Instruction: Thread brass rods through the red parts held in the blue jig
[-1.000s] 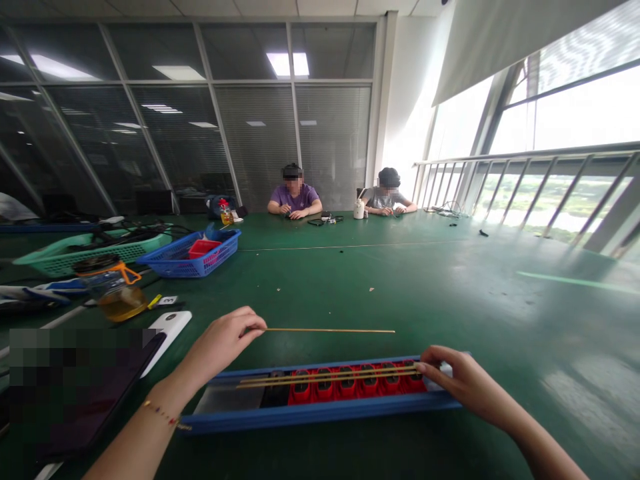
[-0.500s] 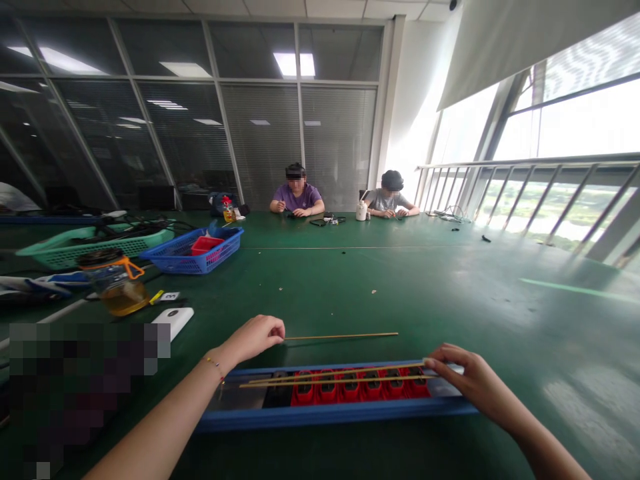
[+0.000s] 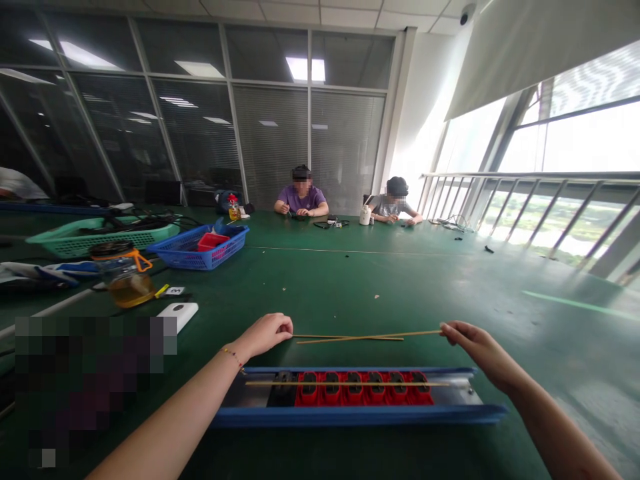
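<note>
Head: green table (image 3: 310, 280) beneath thin sticks (image 3: 370, 337), glass partition (image 3: 270, 140) beyond.

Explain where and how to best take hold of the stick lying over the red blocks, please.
The stick is probably best pinched at its right end, from above and the right: it is thin, and that end reaches past the red blocks, near the right hand.

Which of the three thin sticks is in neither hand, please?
The stick spanning the red holders; the left hand and right hand each hold one of the others.
</note>
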